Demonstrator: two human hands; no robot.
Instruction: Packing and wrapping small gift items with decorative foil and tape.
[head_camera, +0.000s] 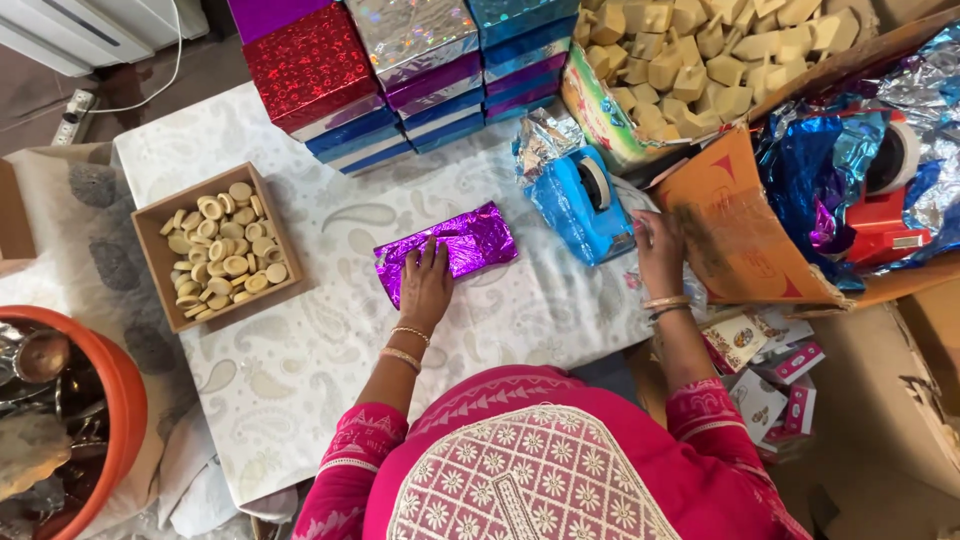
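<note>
A small box wrapped in shiny purple foil (470, 240) lies on the white patterned table (300, 350). My left hand (425, 285) rests flat on the box's near edge, fingers spread, pressing it down. My right hand (655, 250) reaches to the right, beside the blue tape dispenser (580, 200), fingertips at its base near the orange cardboard flap (730, 230). Whether it pinches a strip of tape is not visible.
A cardboard tray of small round beige pieces (220, 245) sits left. Stacked foil-wrapped boxes (400, 70) stand at the far edge. A box of yellowish blocks (690, 60), crumpled blue and silver foil (830, 170) and a red tape dispenser (885, 215) lie right. An orange tub (120, 400) stands lower left.
</note>
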